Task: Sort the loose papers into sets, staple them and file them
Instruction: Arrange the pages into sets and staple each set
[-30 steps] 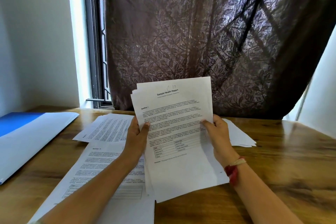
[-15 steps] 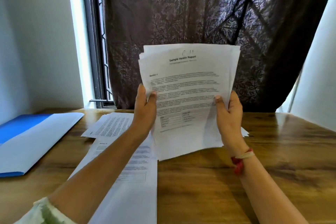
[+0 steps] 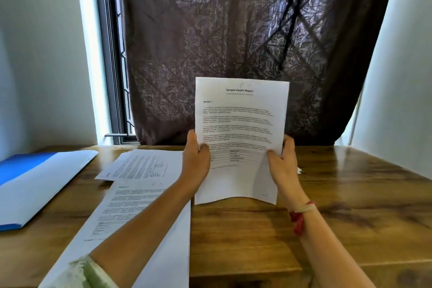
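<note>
Wooden table [image 3: 350,194], grained and glossy. Blue folder [image 3: 21,166] lies flat at the left edge, with a white sheet [image 3: 46,184] over most of it. Right of the folder are fanned printed sheets [image 3: 145,166]. A printed page [image 3: 131,213] lies nearer, overlapping their lower edge. Well right of the folder, only a white paper corner [image 3: 299,170] shows.

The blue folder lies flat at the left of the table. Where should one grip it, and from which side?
Probably the long edge facing the loose papers, coming from the right. The blue folder lies flat on the table, so only an edge can be pinched, and this one is bare.
</note>
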Demonstrator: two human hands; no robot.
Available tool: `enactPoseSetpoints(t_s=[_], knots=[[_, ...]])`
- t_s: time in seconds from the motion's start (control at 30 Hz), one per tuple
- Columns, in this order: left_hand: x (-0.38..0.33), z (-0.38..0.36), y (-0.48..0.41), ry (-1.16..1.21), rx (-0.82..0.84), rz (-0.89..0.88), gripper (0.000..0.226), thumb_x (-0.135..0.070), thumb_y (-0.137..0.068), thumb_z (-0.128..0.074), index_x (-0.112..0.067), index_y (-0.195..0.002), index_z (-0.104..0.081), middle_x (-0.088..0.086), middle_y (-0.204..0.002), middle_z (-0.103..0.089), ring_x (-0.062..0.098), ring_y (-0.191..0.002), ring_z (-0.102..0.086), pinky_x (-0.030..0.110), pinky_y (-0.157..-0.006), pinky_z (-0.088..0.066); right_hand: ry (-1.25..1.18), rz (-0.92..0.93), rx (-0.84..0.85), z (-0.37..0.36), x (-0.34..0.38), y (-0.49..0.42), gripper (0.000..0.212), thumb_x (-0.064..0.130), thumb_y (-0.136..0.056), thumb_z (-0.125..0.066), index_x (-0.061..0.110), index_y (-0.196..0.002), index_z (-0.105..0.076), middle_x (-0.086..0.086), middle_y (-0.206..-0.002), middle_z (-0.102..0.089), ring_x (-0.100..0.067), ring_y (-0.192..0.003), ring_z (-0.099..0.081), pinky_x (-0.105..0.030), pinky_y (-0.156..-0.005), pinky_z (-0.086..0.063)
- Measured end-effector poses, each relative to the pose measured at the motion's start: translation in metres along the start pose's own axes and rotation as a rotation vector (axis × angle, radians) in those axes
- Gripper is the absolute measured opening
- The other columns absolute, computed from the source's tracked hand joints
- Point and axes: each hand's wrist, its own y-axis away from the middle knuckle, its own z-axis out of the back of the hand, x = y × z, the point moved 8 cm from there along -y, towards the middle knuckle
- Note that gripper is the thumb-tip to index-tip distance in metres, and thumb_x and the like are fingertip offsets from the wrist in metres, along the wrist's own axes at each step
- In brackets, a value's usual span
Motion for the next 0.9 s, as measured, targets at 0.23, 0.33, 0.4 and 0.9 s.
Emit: enactPoseSetpoints(t_s=[0.23, 0.33, 0.4, 0.9], knots=[[0.004, -0.003, 0.001, 0.044, -0.012, 0.063, 0.018, -0.014, -0.099, -0.047, -0.022, -0.112, -0.039, -0.010, -0.098, -0.056, 0.005, -0.089, -0.056, 0.012, -0.061, -0.044, -0.069, 0.002, -0.012, 0.004, -0.003, 0.002, 0.045, 0.000, -0.090, -0.053, 0.025, -0.123, -0.035, 0.015, -0.103, -0.052, -0.002, -0.095, -0.054, -0.018, -0.076, -0.047], [0.009, -0.004, 0.001, 0.022, -0.013, 0.104, 0.015, -0.012, -0.099, -0.044, -0.020, -0.112, -0.041, -0.008, -0.097, -0.056, 0.007, -0.090, -0.056, 0.014, -0.063, -0.043, -0.026, -0.027, 0.014, 0.003, -0.004, -0.001, 0.034, 0.000, -0.092, -0.050, 0.021, -0.117, -0.042, 0.016, -0.096, -0.052, -0.002, -0.088, -0.053, -0.012, -0.067, -0.043], [0.004, -0.004, -0.002, 0.043, -0.026, 0.097, 0.016, -0.007, -0.098, -0.041, -0.019, -0.109, -0.041, -0.008, -0.095, -0.056, 0.006, -0.089, -0.056, 0.014, -0.063, -0.043, -0.015, -0.013, 0.012, 0.005, 0.001, -0.003, 0.030, -0.002, -0.092, -0.048, 0.019, -0.112, -0.046, 0.015, -0.094, -0.054, -0.001, -0.086, -0.053, -0.011, -0.064, -0.043], [-0.006, -0.005, 0.000, 0.036, -0.069, 0.068, 0.027, -0.007, -0.096, -0.045, -0.023, -0.116, -0.038, -0.010, -0.099, -0.057, 0.007, -0.091, -0.058, 0.019, -0.069, -0.050, -0.093, -0.057, 0.026, 0.015, -0.005, -0.003, 0.035, -0.004, -0.088, -0.051, 0.017, -0.117, -0.049, 0.000, -0.108, -0.061, -0.014, -0.098, -0.059, -0.028, -0.081, -0.052]])
